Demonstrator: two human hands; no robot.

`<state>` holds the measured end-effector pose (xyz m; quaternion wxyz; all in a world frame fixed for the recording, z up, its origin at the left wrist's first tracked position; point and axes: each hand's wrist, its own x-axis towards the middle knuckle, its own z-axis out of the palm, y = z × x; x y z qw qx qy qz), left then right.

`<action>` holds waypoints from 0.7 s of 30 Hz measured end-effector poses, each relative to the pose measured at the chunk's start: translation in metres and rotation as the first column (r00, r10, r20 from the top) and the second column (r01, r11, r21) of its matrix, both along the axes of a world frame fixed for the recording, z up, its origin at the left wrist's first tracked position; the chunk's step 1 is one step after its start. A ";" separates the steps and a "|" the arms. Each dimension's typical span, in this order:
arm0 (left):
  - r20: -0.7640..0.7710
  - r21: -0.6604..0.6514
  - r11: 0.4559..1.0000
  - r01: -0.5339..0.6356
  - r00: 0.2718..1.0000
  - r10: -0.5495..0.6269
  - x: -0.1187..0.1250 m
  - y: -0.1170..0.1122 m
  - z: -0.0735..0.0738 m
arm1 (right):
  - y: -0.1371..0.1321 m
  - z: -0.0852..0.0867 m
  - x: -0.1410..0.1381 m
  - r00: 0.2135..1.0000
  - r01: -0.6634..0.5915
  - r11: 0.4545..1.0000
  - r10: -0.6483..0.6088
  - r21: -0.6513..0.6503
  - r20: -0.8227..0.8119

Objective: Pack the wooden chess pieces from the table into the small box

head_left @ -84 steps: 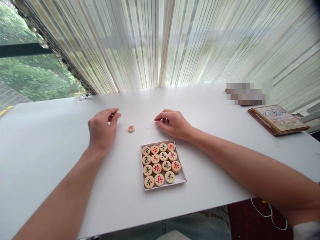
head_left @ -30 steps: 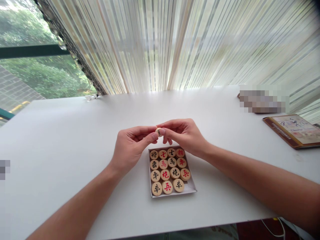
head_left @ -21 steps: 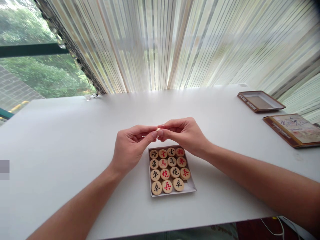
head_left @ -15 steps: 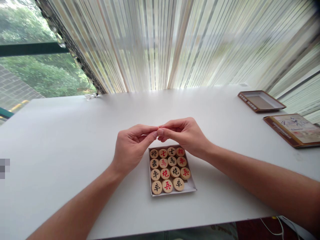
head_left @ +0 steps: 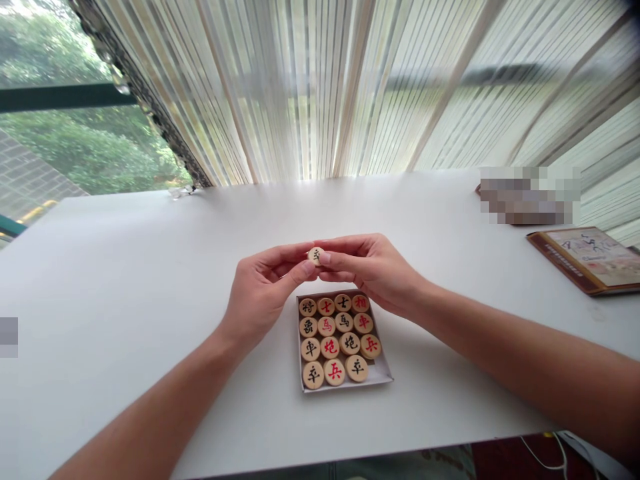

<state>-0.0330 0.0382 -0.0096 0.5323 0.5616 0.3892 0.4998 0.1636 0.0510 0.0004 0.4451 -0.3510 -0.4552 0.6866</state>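
A round wooden chess piece point(head_left: 315, 254) with a black character is pinched between the fingertips of both hands, its face turned toward me. My left hand point(head_left: 263, 291) grips it from the left, and my right hand point(head_left: 370, 270) grips it from the right. Both hands hover just above the far edge of a small white tray point(head_left: 385, 378). The tray lies on the white table point(head_left: 125, 293) and holds several more round pieces with red or black characters, laid flat in rows.
A brown booklet point(head_left: 587, 259) lies at the table's right edge, with a blurred-out object point(head_left: 529, 195) beyond it. Striped curtains point(head_left: 350, 87) hang behind the table's far edge. A window onto trees is at the left.
Earlier the hands lay apart on the table with a loose piece between them. They came together over the tray, and the piece has since turned from edge-on to face me.
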 end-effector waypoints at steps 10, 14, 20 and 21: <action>-0.066 0.093 0.996 -0.008 0.998 0.014 0.000 -0.001 0.004 | -0.001 0.001 0.004 0.997 -0.046 0.997 0.042 0.058 0.068; -0.086 0.160 0.987 0.004 0.996 0.010 0.001 -0.004 0.006 | -0.001 0.000 0.005 0.997 -0.021 0.998 0.015 0.066 0.081; -0.092 0.225 0.974 0.022 0.996 -0.001 0.002 -0.006 0.002 | -0.001 0.000 0.004 0.997 0.008 0.998 -0.012 0.057 0.077; -0.084 0.223 0.974 0.031 0.996 -0.012 0.002 -0.006 0.001 | -0.001 0.000 0.003 0.997 0.012 0.999 -0.015 0.048 0.074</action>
